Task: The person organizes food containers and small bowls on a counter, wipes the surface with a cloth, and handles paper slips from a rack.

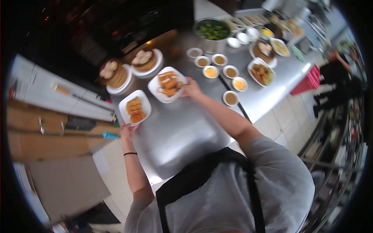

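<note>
My left hand [127,133] grips the near edge of a white square plate [146,101], which carries a sliced, breaded fried cutlet [135,110]. Farther along the steel counter, my right hand [191,88] has its fingers closed on the right edge of a second white plate [155,82]. Golden fried pieces [169,83] lie on that one, some with pale streaks on top. Both plates sit at or just above the counter; blur hides which. Just beyond them are two bamboo steamers [116,80] [143,66] of white dumplings or buns, each on a round white plate.
Several small bowls [230,98] of brown sauce and yellow food stand right of my right arm. Behind them is a pot [214,46] of greens. A plate of mixed food [262,72], another steamer [264,52] and a red bin [307,80] are rightward. People in dark clothes [337,73] stand far right.
</note>
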The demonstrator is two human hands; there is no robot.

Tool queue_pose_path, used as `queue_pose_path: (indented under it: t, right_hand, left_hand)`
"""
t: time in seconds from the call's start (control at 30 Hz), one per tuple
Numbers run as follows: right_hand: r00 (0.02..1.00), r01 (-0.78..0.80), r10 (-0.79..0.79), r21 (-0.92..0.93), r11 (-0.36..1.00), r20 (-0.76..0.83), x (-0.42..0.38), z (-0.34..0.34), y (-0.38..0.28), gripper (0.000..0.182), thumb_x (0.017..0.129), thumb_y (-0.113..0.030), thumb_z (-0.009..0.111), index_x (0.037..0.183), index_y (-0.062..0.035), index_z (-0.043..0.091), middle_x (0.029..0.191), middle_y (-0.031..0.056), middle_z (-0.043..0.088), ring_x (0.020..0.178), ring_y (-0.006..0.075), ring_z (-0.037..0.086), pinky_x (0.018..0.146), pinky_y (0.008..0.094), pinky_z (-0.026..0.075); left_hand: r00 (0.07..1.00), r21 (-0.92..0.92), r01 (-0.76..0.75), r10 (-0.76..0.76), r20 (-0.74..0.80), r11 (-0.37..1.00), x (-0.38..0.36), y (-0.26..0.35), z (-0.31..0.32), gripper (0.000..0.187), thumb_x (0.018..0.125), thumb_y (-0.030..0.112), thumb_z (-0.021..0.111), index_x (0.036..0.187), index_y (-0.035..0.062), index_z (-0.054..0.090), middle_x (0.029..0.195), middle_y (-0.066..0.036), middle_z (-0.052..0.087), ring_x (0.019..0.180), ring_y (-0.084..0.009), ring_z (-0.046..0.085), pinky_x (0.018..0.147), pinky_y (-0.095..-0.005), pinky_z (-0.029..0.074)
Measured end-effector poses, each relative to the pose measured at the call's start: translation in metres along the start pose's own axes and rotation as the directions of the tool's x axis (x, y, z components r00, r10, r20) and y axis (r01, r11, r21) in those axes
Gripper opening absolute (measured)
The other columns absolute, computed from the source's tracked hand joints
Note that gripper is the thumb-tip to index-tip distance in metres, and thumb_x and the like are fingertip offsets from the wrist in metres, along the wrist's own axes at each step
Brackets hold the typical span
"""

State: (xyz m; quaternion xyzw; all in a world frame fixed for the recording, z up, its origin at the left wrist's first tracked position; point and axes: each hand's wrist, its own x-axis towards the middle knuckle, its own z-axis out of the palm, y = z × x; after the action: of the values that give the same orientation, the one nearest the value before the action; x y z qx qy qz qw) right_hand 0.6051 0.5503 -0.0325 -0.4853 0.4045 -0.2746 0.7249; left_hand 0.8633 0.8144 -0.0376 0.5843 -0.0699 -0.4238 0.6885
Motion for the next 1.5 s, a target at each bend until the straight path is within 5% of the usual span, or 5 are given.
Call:
queue_pose_path:
  t: [0.33, 0.47, 0.77, 1.1, 1.5]
  right_hand:
    - [0.962, 0.166, -0.268, -0.65, 0.742, -0.06, 0.05, 0.026, 0.001, 0.059, 0.079, -0.01, 0.053, 0.132, -0.0081, 0.029, 0.106, 0.0157, 0.055, 0.093, 0.0224, 0.057, 0.074, 0.0302, 0.049]
    - [0.887, 0.452, -0.461, -0.259, 0.853, 0.031, -0.003, -0.051, -0.058, 0.043, 0.077, -0.015, 0.059, 0.118, -0.0062, 0.049, 0.097, 0.0135, 0.06, 0.086, 0.0203, 0.057, 0.076, 0.0291, 0.046]
    - [0.514, 0.393, -0.573, -0.419, 0.818, -0.638, -0.044, -0.466, -0.12, 0.028, 0.081, -0.011, 0.052, 0.109, -0.0064, 0.054, 0.09, 0.0055, 0.059, 0.077, 0.0126, 0.055, 0.061, 0.025, 0.046]
    - [0.736, 0.115, 0.093, 0.259, 0.959, -0.67, 0.023, -0.696, -0.167, 0.045, 0.082, -0.017, 0.045, 0.125, -0.0078, 0.034, 0.092, 0.0115, 0.052, 0.076, 0.0249, 0.054, 0.061, 0.0415, 0.049]
    - [0.9, 0.11, -0.05, 0.116, 0.987, -0.432, 0.025, -0.696, -0.163, 0.037, 0.071, 0.006, 0.036, 0.107, 0.0107, 0.042, 0.092, 0.0229, 0.056, 0.066, 0.0309, 0.062, 0.051, 0.0326, 0.056]
  left_hand:
    - [0.97, 0.139, 0.007, 0.028, -0.242, 0.99, 0.055, 0.019, 0.03, 0.053, 0.084, 0.008, 0.048, 0.132, 0.0051, 0.025, 0.115, -0.013, 0.049, 0.096, -0.0257, 0.053, 0.08, -0.0379, 0.046]
    - [0.905, 0.499, -0.129, 0.308, -0.294, 0.857, 0.033, 0.017, 0.038, 0.054, 0.083, 0.01, 0.053, 0.132, 0.0073, 0.03, 0.116, -0.01, 0.049, 0.097, -0.0222, 0.052, 0.082, -0.034, 0.043]
    - [0.882, 0.402, -0.243, 0.03, 0.47, 0.883, -0.126, -0.102, 0.336, 0.026, 0.084, 0.019, 0.057, 0.105, 0.0027, 0.055, 0.091, -0.006, 0.06, 0.078, -0.0128, 0.058, 0.068, -0.0247, 0.048]
    - [0.756, 0.108, 0.485, -0.478, 0.448, 0.868, -0.157, -0.233, 0.552, 0.071, 0.083, 0.01, 0.054, 0.134, 0.0088, 0.005, 0.111, -0.019, 0.045, 0.096, -0.0342, 0.054, 0.085, -0.043, 0.045]
    - [0.938, -0.118, 0.297, -0.266, 0.222, 0.948, -0.127, -0.262, 0.604, 0.057, 0.069, -0.016, 0.034, 0.121, 0.0057, 0.026, 0.122, -0.02, 0.037, 0.108, -0.0363, 0.047, 0.089, -0.048, 0.044]
